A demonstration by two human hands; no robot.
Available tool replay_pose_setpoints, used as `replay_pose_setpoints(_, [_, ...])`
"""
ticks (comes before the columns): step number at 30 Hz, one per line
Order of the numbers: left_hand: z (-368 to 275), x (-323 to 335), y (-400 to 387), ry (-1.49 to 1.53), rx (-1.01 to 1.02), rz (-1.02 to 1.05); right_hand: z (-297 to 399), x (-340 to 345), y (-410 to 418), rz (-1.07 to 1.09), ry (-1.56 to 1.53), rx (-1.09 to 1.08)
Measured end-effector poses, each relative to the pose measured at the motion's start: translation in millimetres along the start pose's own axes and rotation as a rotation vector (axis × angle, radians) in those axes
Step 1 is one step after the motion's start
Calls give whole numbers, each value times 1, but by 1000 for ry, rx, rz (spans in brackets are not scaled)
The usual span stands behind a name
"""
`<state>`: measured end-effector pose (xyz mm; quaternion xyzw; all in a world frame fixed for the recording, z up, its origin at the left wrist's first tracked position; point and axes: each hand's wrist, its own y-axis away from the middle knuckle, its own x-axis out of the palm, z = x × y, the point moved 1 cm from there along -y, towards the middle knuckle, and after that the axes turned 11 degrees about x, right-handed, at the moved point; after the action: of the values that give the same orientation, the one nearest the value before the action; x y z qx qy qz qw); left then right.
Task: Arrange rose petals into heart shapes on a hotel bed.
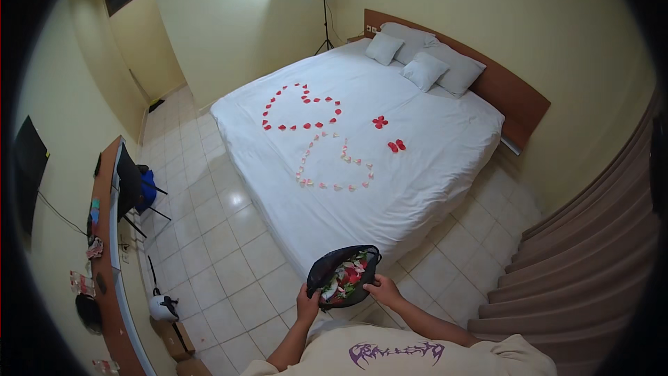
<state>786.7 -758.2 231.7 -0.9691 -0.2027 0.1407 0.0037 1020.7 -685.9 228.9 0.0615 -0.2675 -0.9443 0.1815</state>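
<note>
A black mesh bag (326,266) gapes upward between my hands, with red and pale flower petals (350,274) and green leaves inside. My left hand (308,300) grips its near left rim, and my right hand (383,291) holds its right side. Beyond the bag is a bed with a white sheet (282,209). On the sheet lie a heart outline of red petals (308,126) and, nearer me, one of pale pink petals (337,187). To their right are two small clusters of red petals, a four-part one (380,122) and another (396,145).
Pillows (425,70) rest by the wooden headboard (511,94). A lit lamp on a tripod stand (324,10) is in the far corner. Along the left stand a wooden desk (112,292), a dark chair (130,180), a white helmet (163,308) and a cardboard box (175,339). Brown curtains (574,250) hang at right.
</note>
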Motion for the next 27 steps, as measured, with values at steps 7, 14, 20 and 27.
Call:
replay_pose_setpoints(7, [-6,-82,-16,114,-62,5,14,81,-28,25,11,-11])
replay_pose_setpoints(14, [18,-229,-38,134,-35,-64,62,213,-48,144,-93,46])
replay_pose_setpoints(20, [15,-326,-102,119,0,-11,116,317,-62,171,-100,3])
replay_pose_setpoints(27, [45,-380,-191,112,40,0,168,372,-123,113,-48,-49])
